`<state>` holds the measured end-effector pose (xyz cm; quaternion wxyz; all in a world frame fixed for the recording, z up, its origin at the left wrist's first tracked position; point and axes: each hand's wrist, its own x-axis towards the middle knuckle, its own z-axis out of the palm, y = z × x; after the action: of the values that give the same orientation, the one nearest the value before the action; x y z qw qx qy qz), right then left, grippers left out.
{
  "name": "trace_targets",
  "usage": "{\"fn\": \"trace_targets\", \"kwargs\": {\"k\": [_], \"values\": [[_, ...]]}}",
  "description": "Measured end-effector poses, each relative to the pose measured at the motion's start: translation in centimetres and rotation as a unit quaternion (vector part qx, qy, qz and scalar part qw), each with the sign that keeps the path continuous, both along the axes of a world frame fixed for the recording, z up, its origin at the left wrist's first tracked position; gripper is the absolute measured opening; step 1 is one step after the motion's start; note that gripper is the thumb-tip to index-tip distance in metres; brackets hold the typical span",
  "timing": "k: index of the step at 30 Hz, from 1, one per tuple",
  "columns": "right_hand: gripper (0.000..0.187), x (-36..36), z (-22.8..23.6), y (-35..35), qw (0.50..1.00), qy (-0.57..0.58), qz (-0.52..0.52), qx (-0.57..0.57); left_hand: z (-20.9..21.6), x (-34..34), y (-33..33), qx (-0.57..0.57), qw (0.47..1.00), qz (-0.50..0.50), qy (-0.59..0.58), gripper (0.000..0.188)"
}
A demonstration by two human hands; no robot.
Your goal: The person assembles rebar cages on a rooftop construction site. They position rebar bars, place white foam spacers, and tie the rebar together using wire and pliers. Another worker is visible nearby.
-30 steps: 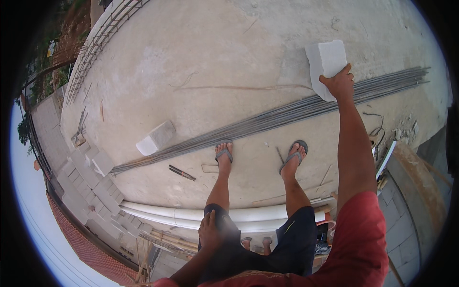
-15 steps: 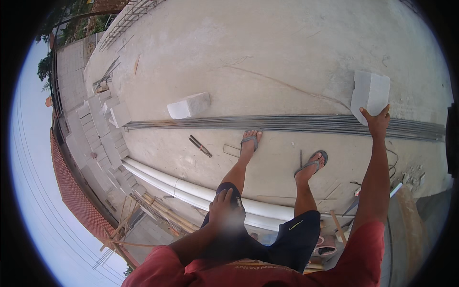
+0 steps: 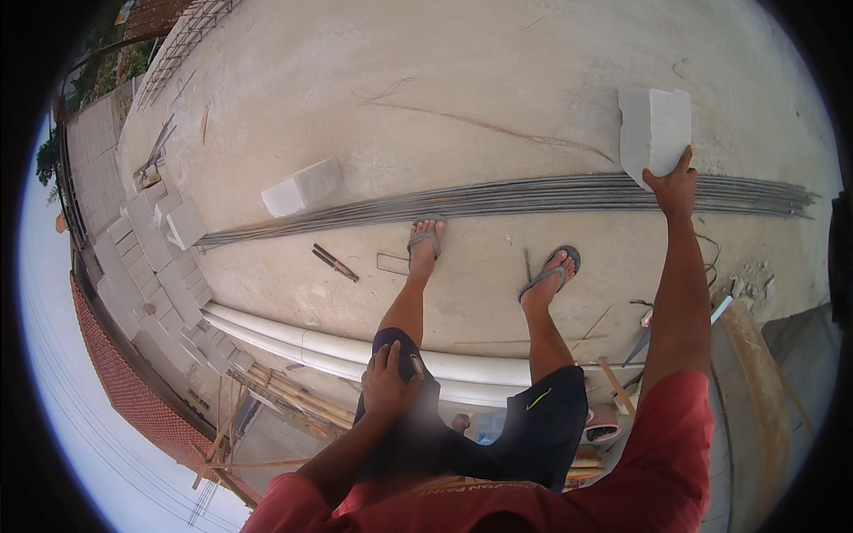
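Observation:
At the right, my right hand [image 3: 675, 186] grips the near end of a pale lightweight concrete block [image 3: 656, 133], thumb on one side and fingers on the other. That block stands at the far edge of a bundle of long steel bars [image 3: 498, 200]. My left hand [image 3: 388, 382] lies flat on my left knee with its fingers stretched out, holding nothing. A second pale block [image 3: 302, 186] lies farther left, just beyond the bars. In front of my feet, the bars run across the concrete floor.
Bolt cutters or similar long-handled tool [image 3: 335, 263] and a bent wire stirrup [image 3: 391, 263] lie near my left foot. White pipes [image 3: 338, 348] run beneath my legs. Stacked blocks [image 3: 147, 258] stand at the left. A thin wire [image 3: 498, 129] stretches beyond the bars; rubble [image 3: 755, 282] lies at the right.
The view has shifted, so the whole scene sits farther left and mostly higher. My right hand remains on the block and my left hand on the knee.

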<state>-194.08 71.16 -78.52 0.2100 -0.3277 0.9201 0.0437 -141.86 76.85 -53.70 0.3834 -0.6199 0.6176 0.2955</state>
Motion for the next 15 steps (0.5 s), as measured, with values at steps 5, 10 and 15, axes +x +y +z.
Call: {"fn": "trace_targets", "kwargs": {"k": [5, 10, 15], "values": [[0.110, -1.3, -0.7, 2.0, 1.000, 0.005, -0.015, 0.010, -0.4, 0.6, 0.2, -0.018, 0.999, -0.029, 0.028, 0.075], [0.110, -1.2, -0.9, 2.2, 1.000, 0.003, -0.020, 0.009, -0.5, 0.4, -0.5, -0.003, 1.000, -0.020, 0.019, 0.075], [0.114, -2.1, -1.9, 3.6, 0.994, -0.055, -0.011, -0.099, -0.3, 0.2, -1.1, 0.013, 1.000, -0.011, 0.014, 0.075]]}}
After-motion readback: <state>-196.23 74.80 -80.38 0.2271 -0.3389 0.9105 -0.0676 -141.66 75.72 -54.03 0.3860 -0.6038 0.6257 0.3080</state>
